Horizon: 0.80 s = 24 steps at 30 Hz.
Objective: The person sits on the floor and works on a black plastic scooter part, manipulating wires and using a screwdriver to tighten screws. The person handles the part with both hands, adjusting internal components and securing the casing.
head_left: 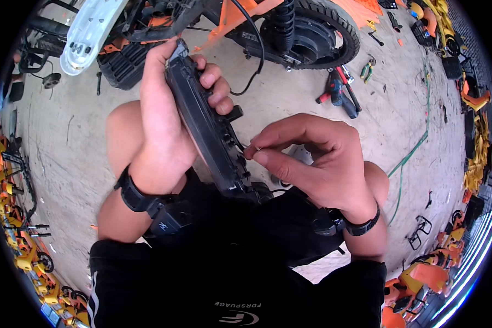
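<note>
My left hand (161,123) is wrapped around a long, narrow black plastic housing (202,120), its fingers curling over the far edge. The housing is tilted, its upper end away from me and its lower end near my lap. Small tabs and short dark wires stick out along its right side. Beside that edge, my right hand (325,158) is closed in a pinch of thumb and forefinger. Something tiny and thin sits between those fingertips, close to a dark wire, too small to name.
Ahead stands a partly stripped two-wheeler with its wheel (336,38), a shock absorber (286,27) and a hanging black cable (261,54). A cordless drill (338,94) and pliers (368,70) lie on the concrete floor. A green hose (413,150) runs at right; orange and yellow vehicle parts line both sides.
</note>
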Available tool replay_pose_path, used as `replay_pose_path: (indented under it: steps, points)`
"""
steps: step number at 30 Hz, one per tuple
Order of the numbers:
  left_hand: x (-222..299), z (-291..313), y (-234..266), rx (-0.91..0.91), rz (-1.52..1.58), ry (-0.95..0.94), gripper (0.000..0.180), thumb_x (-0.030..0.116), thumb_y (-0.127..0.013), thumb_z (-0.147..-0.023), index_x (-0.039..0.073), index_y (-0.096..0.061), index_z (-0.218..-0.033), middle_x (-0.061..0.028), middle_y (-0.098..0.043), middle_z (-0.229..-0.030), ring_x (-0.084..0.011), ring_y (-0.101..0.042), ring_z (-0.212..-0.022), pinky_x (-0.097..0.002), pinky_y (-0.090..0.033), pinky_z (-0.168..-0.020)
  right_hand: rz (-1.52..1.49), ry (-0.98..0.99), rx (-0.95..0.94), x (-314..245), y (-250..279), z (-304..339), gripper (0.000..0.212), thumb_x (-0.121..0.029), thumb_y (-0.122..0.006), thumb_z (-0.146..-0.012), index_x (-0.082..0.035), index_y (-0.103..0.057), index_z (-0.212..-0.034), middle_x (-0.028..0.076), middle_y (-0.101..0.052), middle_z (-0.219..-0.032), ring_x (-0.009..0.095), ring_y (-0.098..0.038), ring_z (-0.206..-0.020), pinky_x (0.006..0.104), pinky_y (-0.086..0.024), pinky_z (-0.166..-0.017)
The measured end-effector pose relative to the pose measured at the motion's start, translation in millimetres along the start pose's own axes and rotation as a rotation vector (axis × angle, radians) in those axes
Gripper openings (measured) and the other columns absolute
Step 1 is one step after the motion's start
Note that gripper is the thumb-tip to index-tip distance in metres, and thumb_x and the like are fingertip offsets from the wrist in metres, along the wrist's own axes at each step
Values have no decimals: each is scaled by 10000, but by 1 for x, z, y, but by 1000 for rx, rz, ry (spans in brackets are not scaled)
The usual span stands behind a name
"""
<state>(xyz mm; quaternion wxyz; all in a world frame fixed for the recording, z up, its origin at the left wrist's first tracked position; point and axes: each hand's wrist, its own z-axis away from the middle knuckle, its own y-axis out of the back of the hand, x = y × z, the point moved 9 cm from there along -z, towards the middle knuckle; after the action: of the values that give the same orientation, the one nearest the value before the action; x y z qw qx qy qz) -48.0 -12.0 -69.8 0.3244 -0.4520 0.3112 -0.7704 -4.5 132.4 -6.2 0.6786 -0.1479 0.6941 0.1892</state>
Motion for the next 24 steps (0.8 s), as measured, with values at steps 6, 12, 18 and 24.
replay_pose_path:
  steps: [6,12,18,24]
  points:
    - [3,1,4,97,-45,-47,381,460,-551,-889,99,-452,-819,-25,-438,-691,-168,-423,-599,-323,-391,-592,54,100,-102,-7,-1,1,132,74,-750,-778,48,-709,-901,134,-708,-893,162,-671,-797,242,-515,-693]
    - [7,2,2,85,-71,-82,376,455,-558,-892,100,-456,-822,-25,-441,-684,-172,-442,-590,-337,-417,-594,-112,-118,-74,13,-5,6,156,82,-741,-779,43,-716,-928,128,-701,-934,155,-676,-819,238,-523,-702]
    - [10,4,0,79,-98,-125,373,458,-562,-899,104,-467,-829,-23,-450,-675,-172,-461,-580,-343,-438,-588,-162,-137,-63,18,-6,7,150,65,-716,-812,21,-721,-955,87,-716,-922,131,-696,-820,221,-532,-717]
    - [14,6,0,110,-135,-158,375,456,-556,-912,98,-477,-836,-22,-459,-689,-164,-464,-586,-323,-423,-577,-98,-120,-75,16,-9,4,133,54,-728,-804,8,-734,-929,92,-715,-918,121,-686,-775,214,-525,-685]
